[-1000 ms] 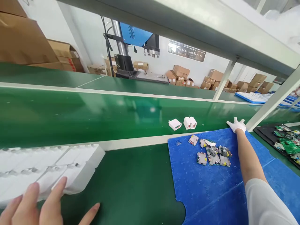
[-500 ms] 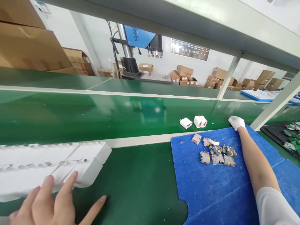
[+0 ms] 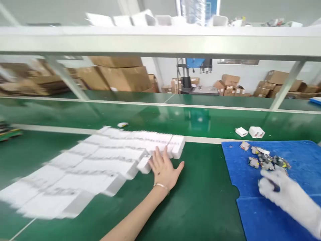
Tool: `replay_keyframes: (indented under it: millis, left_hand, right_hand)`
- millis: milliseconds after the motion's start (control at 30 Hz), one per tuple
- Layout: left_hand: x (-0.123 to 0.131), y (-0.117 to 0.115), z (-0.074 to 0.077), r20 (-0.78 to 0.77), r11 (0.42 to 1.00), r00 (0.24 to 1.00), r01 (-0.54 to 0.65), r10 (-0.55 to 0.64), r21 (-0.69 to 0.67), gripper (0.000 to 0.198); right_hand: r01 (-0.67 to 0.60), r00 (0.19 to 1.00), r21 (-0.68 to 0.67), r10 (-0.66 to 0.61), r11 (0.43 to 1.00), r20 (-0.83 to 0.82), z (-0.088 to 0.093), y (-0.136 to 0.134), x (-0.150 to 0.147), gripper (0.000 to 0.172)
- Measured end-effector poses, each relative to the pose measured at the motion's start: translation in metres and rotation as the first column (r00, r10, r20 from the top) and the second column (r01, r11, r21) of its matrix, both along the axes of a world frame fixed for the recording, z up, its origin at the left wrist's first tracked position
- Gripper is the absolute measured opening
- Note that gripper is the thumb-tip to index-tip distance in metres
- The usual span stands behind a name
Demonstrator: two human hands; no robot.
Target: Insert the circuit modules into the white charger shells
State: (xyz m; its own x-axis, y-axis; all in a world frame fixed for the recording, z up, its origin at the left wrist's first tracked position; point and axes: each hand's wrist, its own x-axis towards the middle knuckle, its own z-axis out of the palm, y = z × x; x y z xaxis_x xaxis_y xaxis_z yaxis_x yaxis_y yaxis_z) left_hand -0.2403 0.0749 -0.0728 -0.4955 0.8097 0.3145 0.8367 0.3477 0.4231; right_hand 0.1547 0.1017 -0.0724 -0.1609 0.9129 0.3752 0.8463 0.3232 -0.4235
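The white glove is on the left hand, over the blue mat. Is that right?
One thing is wrong: the head view shows the white glove on the right hand; the left hand is bare. The glove is over the blue mat, as you said.

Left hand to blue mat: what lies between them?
In the head view, a stretch of green tabletop lies between the left hand and the blue mat.
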Motion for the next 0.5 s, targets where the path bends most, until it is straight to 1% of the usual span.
replay_keyframes:
  millis: [67,100,133,167,233,267,333,367,400,433,500]
  left_hand:
    - [-0.001,0.004,0.009,-0.043,1.0,0.999,-0.012,0.013,0.004,0.091]
    - [-0.002,0.007,0.015,-0.07,1.0,0.998,-0.006,0.005,-0.006,0.093]
    - [-0.003,0.012,0.021,-0.09,0.999,0.996,-0.03,0.028,-0.022,0.096]
    - [-0.004,0.018,0.026,-0.095,0.996,0.993,-0.076,0.072,-0.045,0.1]
    - [-0.006,0.031,0.034,-0.055,0.972,0.985,-0.168,0.161,-0.166,0.107]
    - [-0.007,0.037,0.036,-0.022,0.953,0.984,-0.179,0.18,-0.245,0.111]
    - [-0.006,0.045,0.037,-0.019,0.944,0.986,-0.165,0.167,-0.286,0.11]
    - [-0.005,0.046,0.036,-0.026,0.945,0.987,-0.157,0.156,-0.289,0.107]
    - [-0.004,0.046,0.035,-0.036,0.948,0.989,-0.146,0.141,-0.282,0.102]
    - [-0.003,0.044,0.034,-0.042,0.952,0.991,-0.135,0.128,-0.276,0.099]
    - [-0.002,0.041,0.034,-0.044,0.959,0.995,-0.103,0.095,-0.263,0.098]
  right_hand:
    - [0.028,0.973,0.05,-0.039,0.998,0.228,-0.035,-0.018,0.004,0.049]
    - [0.028,0.96,0.076,-0.048,0.997,0.277,-0.046,-0.022,0.006,0.052]
    - [0.038,0.949,0.095,-0.066,0.995,0.308,-0.052,-0.023,0.007,0.058]
    - [0.04,0.945,0.103,-0.072,0.994,0.32,-0.053,-0.023,0.007,0.062]
    - [0.01,0.95,0.071,-0.032,0.997,0.312,-0.043,-0.023,0.005,0.067]
    - [-0.025,0.955,0.033,0.014,0.999,0.297,-0.035,-0.024,0.002,0.065]
    - [-0.114,0.966,-0.102,0.134,0.988,0.221,-0.019,-0.029,-0.003,0.057]
    - [-0.133,0.976,-0.182,0.161,0.974,0.146,-0.011,-0.032,-0.007,0.055]
    - [-0.12,0.988,-0.263,0.142,0.957,0.067,-0.006,-0.037,-0.01,0.056]
    - [-0.11,0.993,-0.315,0.115,0.943,-0.004,-0.001,-0.041,-0.013,0.058]
    - [-0.112,0.99,-0.352,0.072,0.929,-0.125,0.002,-0.05,-0.019,0.065]
